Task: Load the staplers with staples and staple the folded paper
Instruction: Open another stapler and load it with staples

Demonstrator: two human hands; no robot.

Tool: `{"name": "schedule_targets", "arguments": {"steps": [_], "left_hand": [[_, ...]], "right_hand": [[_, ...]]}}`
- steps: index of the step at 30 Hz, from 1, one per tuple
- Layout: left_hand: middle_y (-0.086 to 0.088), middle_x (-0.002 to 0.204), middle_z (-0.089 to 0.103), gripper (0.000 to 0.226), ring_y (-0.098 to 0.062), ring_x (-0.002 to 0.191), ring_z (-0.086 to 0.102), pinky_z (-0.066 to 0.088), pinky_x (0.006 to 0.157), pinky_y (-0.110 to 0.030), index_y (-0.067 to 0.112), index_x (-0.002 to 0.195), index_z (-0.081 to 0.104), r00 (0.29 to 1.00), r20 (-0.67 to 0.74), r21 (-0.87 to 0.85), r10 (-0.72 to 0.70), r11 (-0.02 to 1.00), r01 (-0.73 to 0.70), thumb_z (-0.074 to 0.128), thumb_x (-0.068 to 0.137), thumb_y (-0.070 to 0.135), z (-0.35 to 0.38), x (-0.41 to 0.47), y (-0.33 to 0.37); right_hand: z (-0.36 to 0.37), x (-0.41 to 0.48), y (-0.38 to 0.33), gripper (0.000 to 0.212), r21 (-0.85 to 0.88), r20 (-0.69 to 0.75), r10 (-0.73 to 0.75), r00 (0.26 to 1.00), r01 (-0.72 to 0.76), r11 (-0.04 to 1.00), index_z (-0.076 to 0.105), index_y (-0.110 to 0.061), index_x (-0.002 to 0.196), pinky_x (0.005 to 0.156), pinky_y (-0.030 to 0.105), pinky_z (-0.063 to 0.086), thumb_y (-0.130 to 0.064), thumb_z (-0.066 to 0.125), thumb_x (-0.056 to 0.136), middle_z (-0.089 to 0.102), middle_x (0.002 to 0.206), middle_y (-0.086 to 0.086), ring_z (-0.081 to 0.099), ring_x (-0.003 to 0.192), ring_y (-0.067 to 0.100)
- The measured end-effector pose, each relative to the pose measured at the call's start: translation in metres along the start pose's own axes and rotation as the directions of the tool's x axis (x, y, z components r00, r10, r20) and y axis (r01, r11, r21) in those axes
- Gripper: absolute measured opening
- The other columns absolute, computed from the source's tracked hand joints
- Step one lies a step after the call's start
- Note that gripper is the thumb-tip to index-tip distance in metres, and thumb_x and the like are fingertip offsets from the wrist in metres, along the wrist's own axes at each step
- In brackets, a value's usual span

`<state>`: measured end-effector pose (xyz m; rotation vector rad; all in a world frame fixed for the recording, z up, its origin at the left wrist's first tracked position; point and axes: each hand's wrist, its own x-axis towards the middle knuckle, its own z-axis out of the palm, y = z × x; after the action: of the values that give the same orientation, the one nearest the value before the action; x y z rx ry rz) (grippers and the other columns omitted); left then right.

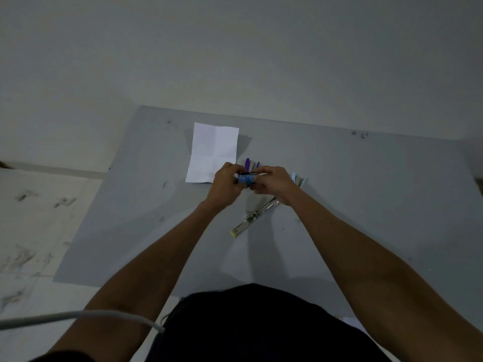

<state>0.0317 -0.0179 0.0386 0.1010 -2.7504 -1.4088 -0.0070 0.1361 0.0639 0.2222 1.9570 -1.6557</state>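
Evidently both hands meet over the middle of the grey bench (pixel 366 205), working on a small blue staple box (pixel 246 177). The left hand (pixel 226 183) pinches the box's left end with fingers curled round it, steadying it; the right hand (pixel 271 182) pinches the right end, probably to slide the box open and get at a strip of staples. Holding it raised between both hands keeps the small box from slipping while it is pulled apart.

Just near of the right hand lies an opened stapler (pixel 254 217), its metal magazine stretched out flat with a yellow tip pointing near-left, likely laid open to receive staples. Just far of the hands a purple stapler (pixel 251 163) pokes out, mostly hidden, and a pale blue stapler (pixel 297 178) shows to the right of the right hand. The folded paper (pixel 213 151) rests flat at the far left, touching nothing but the bench, waiting to be stapled.
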Motion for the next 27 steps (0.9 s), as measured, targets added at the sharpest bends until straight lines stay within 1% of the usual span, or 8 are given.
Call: {"name": "schedule_targets", "arguments": {"steps": [2,3,7,10,14,19,23,27], "left_hand": [[-0.013,0.108,0.058,0.035,-0.022,0.082,0.066,0.055,0.065,-0.016,0.004,0.111,0.062,0.998,-0.007,-0.114,-0.063,0.992,0.062,0.073,0.079,0.007,-0.002,0.005,0.009],[-0.01,0.107,0.061,0.037,-0.02,0.081,0.067,0.054,0.063,-0.015,0.007,0.113,0.061,0.993,-0.01,-0.181,-0.119,0.977,0.115,0.074,0.079,0.013,-0.003,0.007,0.011],[-0.019,0.095,0.069,0.035,-0.03,0.086,0.071,0.059,0.08,-0.041,0.008,0.105,0.053,0.937,0.015,-0.445,-0.348,0.837,0.318,0.076,0.079,0.015,-0.002,0.015,0.015],[-0.023,0.092,0.068,0.024,-0.033,0.086,0.071,0.06,0.079,-0.038,0.003,0.089,0.055,0.913,0.026,-0.567,-0.407,0.746,0.348,0.076,0.077,0.004,-0.002,0.018,0.021],[-0.022,0.086,0.068,0.014,-0.029,0.078,0.07,0.06,0.076,-0.032,0.0,0.08,0.061,0.907,0.049,-0.612,-0.417,0.706,0.357,0.074,0.077,0.0,-0.004,0.019,0.022],[-0.02,0.094,0.067,0.022,-0.027,0.084,0.068,0.059,0.081,-0.029,-0.011,0.098,0.065,0.895,0.081,-0.643,-0.439,0.662,0.384,0.071,0.082,0.001,-0.003,0.018,0.024],[-0.014,0.085,0.067,0.022,-0.028,0.087,0.065,0.057,0.084,-0.031,-0.011,0.102,0.066,0.899,0.098,-0.651,-0.427,0.656,0.383,0.068,0.083,0.0,-0.002,0.014,0.028],[-0.015,0.085,0.067,0.023,-0.028,0.086,0.066,0.057,0.083,-0.03,-0.012,0.102,0.065,0.887,0.097,-0.647,-0.451,0.649,0.4,0.068,0.084,0.002,-0.002,0.013,0.03]], "right_hand": [[-0.003,-0.001,-0.008,0.02,0.099,-0.016,-0.014,1.0,0.016,0.995,0.064,0.001,0.104,0.061,0.028,0.06,0.004,0.065,0.085,0.069,0.09,0.02,0.071,0.063,0.021],[-0.005,-0.002,-0.01,0.02,0.132,-0.018,-0.024,1.0,0.026,0.991,0.064,0.003,0.104,0.059,0.026,0.059,0.005,0.065,0.084,0.068,0.087,0.019,0.07,0.06,0.02],[-0.01,-0.002,-0.015,0.025,0.17,-0.003,-0.044,0.999,0.044,0.984,0.064,0.005,0.108,0.07,0.029,0.061,0.004,0.067,0.083,0.069,0.089,0.018,0.069,0.07,0.024],[-0.013,-0.002,-0.016,0.021,0.212,0.01,-0.04,0.999,0.037,0.976,0.065,0.003,0.107,0.075,0.033,0.061,0.003,0.063,0.087,0.069,0.092,0.02,0.069,0.074,0.027],[-0.017,-0.002,-0.014,0.017,0.247,0.006,-0.03,1.0,0.027,0.969,0.067,-0.002,0.104,0.069,0.031,0.06,0.002,0.054,0.092,0.07,0.09,0.017,0.07,0.074,0.027],[-0.021,-0.004,-0.014,0.013,0.231,-0.047,-0.027,0.999,0.037,0.972,0.068,-0.005,0.1,0.064,0.03,0.058,-0.006,0.058,0.093,0.071,0.087,0.014,0.07,0.068,0.024],[-0.022,-0.003,-0.015,0.012,0.085,-0.121,-0.087,0.989,0.097,0.992,0.069,-0.004,0.096,0.065,0.028,0.06,-0.009,0.069,0.086,0.07,0.082,0.015,0.068,0.063,0.022],[-0.021,-0.001,-0.017,0.012,-0.016,-0.167,-0.125,0.978,0.124,0.992,0.068,-0.001,0.097,0.066,0.031,0.061,-0.002,0.065,0.085,0.07,0.083,0.02,0.068,0.062,0.024]]}}
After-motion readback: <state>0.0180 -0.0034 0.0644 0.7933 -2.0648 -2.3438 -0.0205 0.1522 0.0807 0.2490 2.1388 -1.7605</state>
